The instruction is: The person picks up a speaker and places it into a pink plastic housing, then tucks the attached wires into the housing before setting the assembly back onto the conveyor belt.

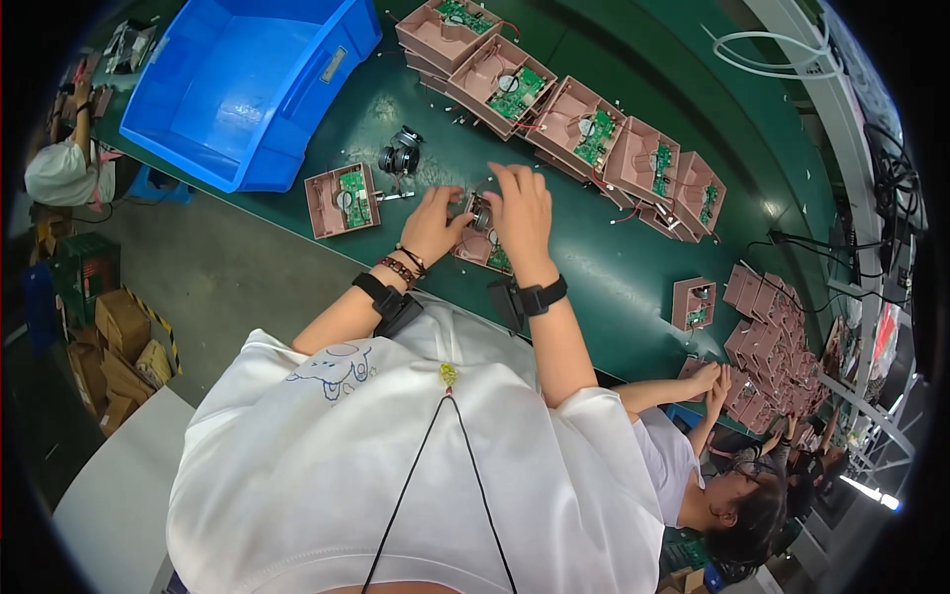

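fingers of the left hand [432,230] and right hand [522,210] curl around a dark round speaker [481,213] at the pink plastic housing [474,247]; whether clamped, i cannot tell. probably stiff, dense, fragile-coned: grip its rim.

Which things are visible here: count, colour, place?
Bin: one, blue, upper left
Table: one, green, under housings
Worked housing: one, pink, at hands
Round part: one, dark, between hands
Loose parts: several, black, upper middle
Other housings: many, pink, beyond, left, right
Circuit boards: many, green, inside housings
Cartons: several, brown, left
Cables: several, black, right
Co-workers: several, mixed clothing, both sides
Shirt: one, white, bottom
Left hand: one, black strap, upper middle
Right hand: one, black strap, upper middle
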A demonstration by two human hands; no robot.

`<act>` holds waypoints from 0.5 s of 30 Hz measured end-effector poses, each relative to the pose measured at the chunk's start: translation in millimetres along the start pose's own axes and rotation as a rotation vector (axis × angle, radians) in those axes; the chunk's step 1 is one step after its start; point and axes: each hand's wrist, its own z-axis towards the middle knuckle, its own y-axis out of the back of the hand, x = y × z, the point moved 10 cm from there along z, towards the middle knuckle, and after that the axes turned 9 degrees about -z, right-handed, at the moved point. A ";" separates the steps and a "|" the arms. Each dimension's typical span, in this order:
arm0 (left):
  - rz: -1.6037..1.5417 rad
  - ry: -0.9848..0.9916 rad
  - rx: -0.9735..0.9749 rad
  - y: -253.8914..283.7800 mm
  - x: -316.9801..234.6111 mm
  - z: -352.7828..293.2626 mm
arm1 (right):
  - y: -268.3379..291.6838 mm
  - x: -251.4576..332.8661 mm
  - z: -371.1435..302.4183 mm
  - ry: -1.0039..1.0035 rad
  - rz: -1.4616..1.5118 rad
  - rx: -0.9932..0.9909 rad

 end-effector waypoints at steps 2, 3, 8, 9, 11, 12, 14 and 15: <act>-0.005 -0.162 -0.053 12.5 -31.3 0.7 | 2.8 1.3 5.7 0.060 0.096 -0.028; -0.008 -0.241 -0.078 16.1 -43.9 0.1 | -1.1 -2.0 5.3 0.070 0.064 -0.003; -0.050 -0.501 -0.084 13.3 -77.6 9.0 | -4.5 -22.0 -12.2 0.003 0.095 0.057; 0.027 -0.555 -0.020 4.4 -84.5 8.7 | -4.6 -27.8 -17.3 -0.043 0.142 0.059; 0.177 -0.662 0.108 -15.1 -100.0 3.1 | -14.4 -44.9 -30.6 -0.185 0.287 0.119; 0.170 -0.661 0.115 -19.0 -99.6 3.4 | -25.2 -57.5 -40.9 -0.322 0.439 0.174; 0.172 -0.658 0.111 -25.4 -97.9 3.4 | -37.9 -69.1 -58.6 -0.465 0.588 0.229; 0.175 -0.659 0.107 -27.7 -97.5 4.3 | -38.2 -71.3 -62.1 -0.500 0.634 0.213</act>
